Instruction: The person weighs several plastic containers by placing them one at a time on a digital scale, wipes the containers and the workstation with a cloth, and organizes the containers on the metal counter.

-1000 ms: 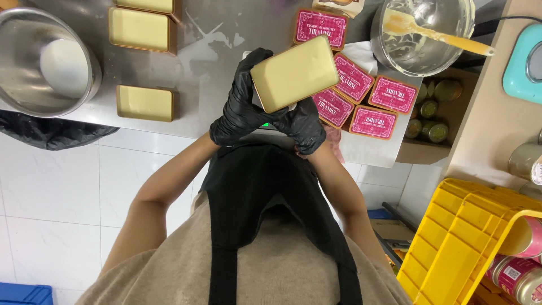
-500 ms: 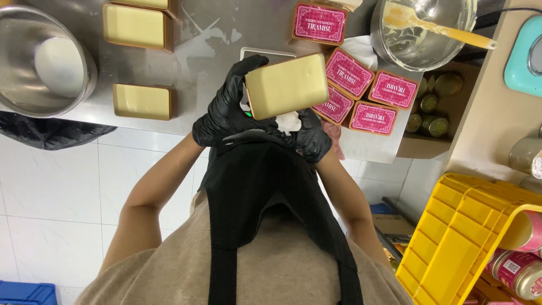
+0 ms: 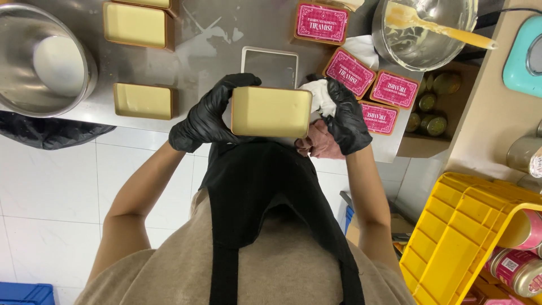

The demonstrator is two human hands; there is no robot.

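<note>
The gold tin [image 3: 271,111], rectangular with rounded corners and filled with smooth pale cream, is held level above the counter edge [image 3: 101,113]. The left hand [image 3: 209,116] clasps its end; the right hand [image 3: 344,116] pinches a white cloth [image 3: 320,96] against the other end.

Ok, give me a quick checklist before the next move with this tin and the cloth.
1. Left hand grips the tin: ok, the gloved fingers wrap its left end.
2. Right hand has the cloth: ok, white cloth bunched against the tin's right end.
3. Tin level: ok, held roughly flat above the counter edge.
4. Filling intact: ok, pale cream surface looks smooth.
5. Tin's outer sides clean: cannot tell, they are hidden from above.
6. Landing spot free: ok, the small tray behind the tin is bare.
</note>
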